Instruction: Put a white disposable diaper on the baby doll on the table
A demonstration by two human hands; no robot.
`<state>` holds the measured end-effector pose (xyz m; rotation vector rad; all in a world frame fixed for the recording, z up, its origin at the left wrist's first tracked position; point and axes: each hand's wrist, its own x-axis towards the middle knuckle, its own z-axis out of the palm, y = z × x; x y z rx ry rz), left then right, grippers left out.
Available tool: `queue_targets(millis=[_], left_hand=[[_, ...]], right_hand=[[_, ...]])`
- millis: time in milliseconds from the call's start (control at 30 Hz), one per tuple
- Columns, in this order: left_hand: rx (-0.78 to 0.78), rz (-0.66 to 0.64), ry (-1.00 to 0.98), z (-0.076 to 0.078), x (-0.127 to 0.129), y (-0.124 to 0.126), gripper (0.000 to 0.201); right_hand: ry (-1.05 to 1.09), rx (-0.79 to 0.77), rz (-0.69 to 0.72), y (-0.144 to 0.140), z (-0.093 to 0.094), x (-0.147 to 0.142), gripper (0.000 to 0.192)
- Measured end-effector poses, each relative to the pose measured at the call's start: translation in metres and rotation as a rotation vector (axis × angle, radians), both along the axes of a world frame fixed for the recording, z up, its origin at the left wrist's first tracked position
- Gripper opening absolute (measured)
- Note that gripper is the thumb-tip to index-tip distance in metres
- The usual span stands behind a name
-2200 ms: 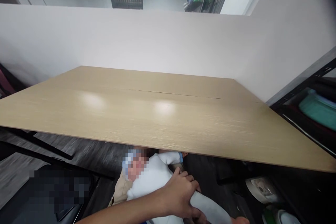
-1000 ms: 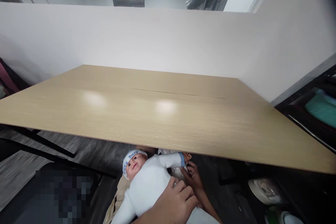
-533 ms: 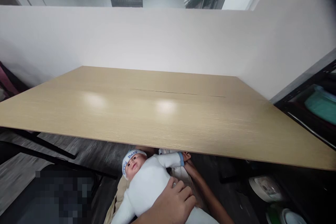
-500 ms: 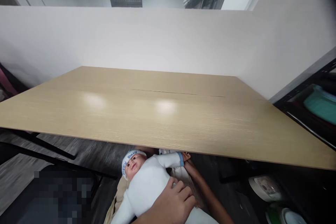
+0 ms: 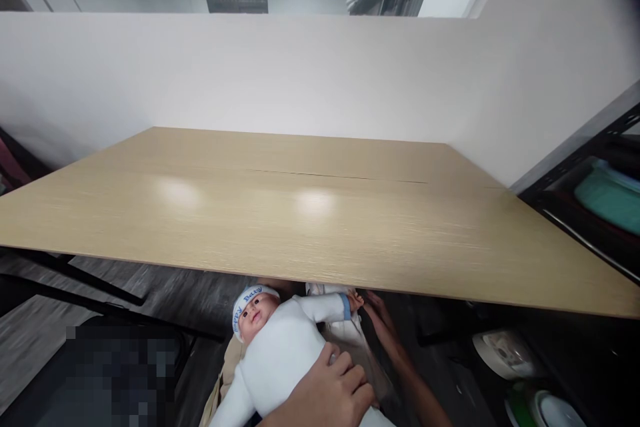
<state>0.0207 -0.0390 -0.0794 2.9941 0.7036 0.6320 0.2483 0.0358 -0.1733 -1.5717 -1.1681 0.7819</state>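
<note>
A baby doll (image 5: 285, 347) in a white suit with blue cuffs and a "Happy Baby" cap lies face up below the table's front edge, its head to the left. Across the doll's belly rests my left hand (image 5: 333, 387), fingers curled against its side. My right hand (image 5: 379, 312) is just right of the doll's small hand, fingers stretched out and partly in shade under the table edge; no object shows in it. Beside the doll's outstretched arm is a whitish cloth (image 5: 345, 330). Beige fabric (image 5: 233, 363) shows under the doll. The doll's legs are mostly out of view.
A wide light-wood table (image 5: 310, 227) spans the view above the doll, against a white wall (image 5: 300, 73). Dark chair (image 5: 115, 373) parts stand at lower left. To the right is a black shelf with a teal item (image 5: 610, 197); round whitish objects (image 5: 505, 353) sit lower down.
My right hand has shifted right, away from the doll's small hand and the whitish cloth. My left hand stays on the doll's belly, nearly unmoved.
</note>
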Motion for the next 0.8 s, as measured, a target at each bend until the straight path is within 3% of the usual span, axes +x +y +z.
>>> queue_targets(millis=[100,233,367,467,567,633,700,800], left_hand=[[0.016,0.002,-0.026,0.001,-0.002,-0.001,0.026],[0.009,-0.008,-0.041,0.005,-0.005,-0.002,0.027],[-0.005,-0.013,-0.022,0.007,-0.009,-0.004,0.024],[0.01,-0.005,-0.01,0.007,-0.012,-0.006,0.021],[0.029,0.0,-0.017,0.007,-0.016,-0.008,0.02],[0.032,0.007,-0.043,0.007,-0.019,-0.009,0.021],[0.04,0.015,-0.078,0.007,-0.023,-0.01,0.02],[0.055,0.019,-0.112,0.006,-0.033,-0.011,0.019]], right_hand=[[-0.036,0.038,-0.046,-0.013,0.003,0.021,0.054],[-0.238,0.126,0.028,-0.034,0.046,0.032,0.04],[-0.422,0.233,0.39,-0.039,0.106,0.007,0.019],[-0.513,0.206,0.689,-0.031,0.135,-0.026,0.036],[-0.589,0.093,0.908,-0.014,0.144,-0.061,0.056],[-0.665,0.03,0.976,-0.001,0.142,-0.082,0.063],[-0.76,-0.013,1.008,0.01,0.139,-0.101,0.063],[-0.887,-0.034,1.055,0.02,0.137,-0.125,0.049]])
